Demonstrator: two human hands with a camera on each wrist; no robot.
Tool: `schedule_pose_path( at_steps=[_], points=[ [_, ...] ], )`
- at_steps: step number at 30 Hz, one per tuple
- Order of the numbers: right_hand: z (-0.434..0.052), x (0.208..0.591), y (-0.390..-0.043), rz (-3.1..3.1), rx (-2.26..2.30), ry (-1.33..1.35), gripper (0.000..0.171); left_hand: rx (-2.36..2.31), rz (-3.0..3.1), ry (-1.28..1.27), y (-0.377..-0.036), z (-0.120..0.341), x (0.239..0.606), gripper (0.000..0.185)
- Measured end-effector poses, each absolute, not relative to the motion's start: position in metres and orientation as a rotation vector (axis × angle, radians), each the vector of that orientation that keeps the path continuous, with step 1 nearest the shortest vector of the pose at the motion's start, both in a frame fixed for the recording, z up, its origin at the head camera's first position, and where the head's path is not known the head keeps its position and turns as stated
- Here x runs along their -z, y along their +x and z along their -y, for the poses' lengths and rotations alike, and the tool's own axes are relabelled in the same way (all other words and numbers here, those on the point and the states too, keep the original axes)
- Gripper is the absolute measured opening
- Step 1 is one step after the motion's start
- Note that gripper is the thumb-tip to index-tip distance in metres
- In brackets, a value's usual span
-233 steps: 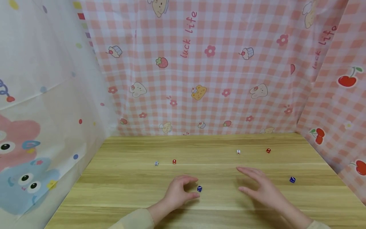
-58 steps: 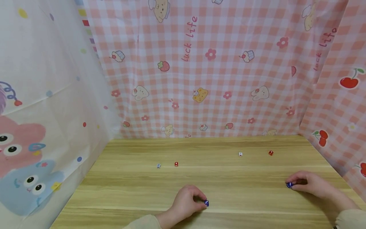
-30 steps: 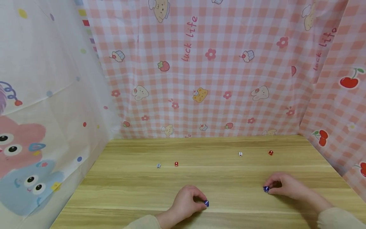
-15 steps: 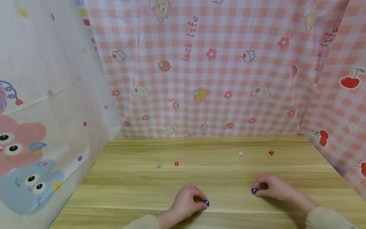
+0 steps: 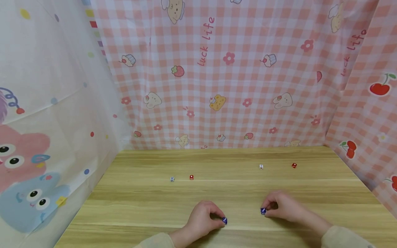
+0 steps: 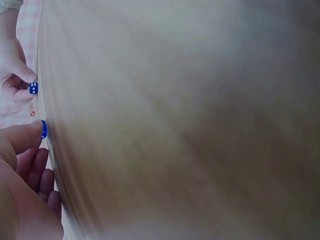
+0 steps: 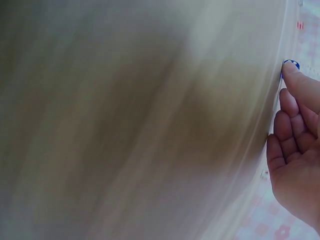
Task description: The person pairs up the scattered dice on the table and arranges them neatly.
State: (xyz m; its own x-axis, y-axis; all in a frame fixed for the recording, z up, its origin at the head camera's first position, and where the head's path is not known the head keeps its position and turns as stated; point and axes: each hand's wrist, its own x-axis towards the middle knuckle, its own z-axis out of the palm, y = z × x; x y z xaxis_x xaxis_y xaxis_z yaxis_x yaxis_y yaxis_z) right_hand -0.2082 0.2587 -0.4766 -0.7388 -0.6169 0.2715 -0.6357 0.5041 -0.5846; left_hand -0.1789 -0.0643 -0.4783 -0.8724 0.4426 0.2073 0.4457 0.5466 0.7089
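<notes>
1. A wooden table (image 5: 155,206) is enclosed on three sides by printed cloth: a pink checked backdrop (image 5: 248,79) at the rear and right, and a white cartoon sheet (image 5: 46,120) at the left.

2. The left hand (image 5: 203,218) rests near the front edge, fingers curled, with a blue die (image 5: 224,220) pinched at the fingertips. The same pinch is shown in the left wrist view, thumb tip against the die (image 6: 43,129).

3. The right hand (image 5: 280,206) lies close to its right, fingers curled, with a second blue die (image 5: 263,210) held at the fingertips. In the right wrist view only a blue edge (image 7: 291,63) is seen above the fingertip; the rest of that view is blurred.

4. The two blue dice are near each other but apart, with bare table between them. Whether either is lifted clear of the surface cannot be told.

5. Four dice lie untouched further back: a pale die (image 5: 172,179) just beside a red die (image 5: 191,177) at the left, a white die (image 5: 261,166) and a second red die (image 5: 294,165) at the right.

6. Step in hand, as judged: the two blue dice are being brought together as a colour pair.

7. Next move, as judged: the gap is to be closed with a short, low slide, the pinch kept light so that neither die is tipped, and release made only once both sit flat.
</notes>
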Motion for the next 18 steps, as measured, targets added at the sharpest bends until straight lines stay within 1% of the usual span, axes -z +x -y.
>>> schedule_pose_path(
  at_steps=[11,18],
  points=[
    [-0.230,0.476,-0.204,2.670,-1.067,1.221,0.015,1.232,2.739,-0.809,-0.178,0.064,0.477,0.015],
    [-0.213,0.477,-0.203,2.777,-1.073,1.135,0.014,1.231,2.761,-0.790,-0.177,0.064,0.475,0.015]
  ],
)
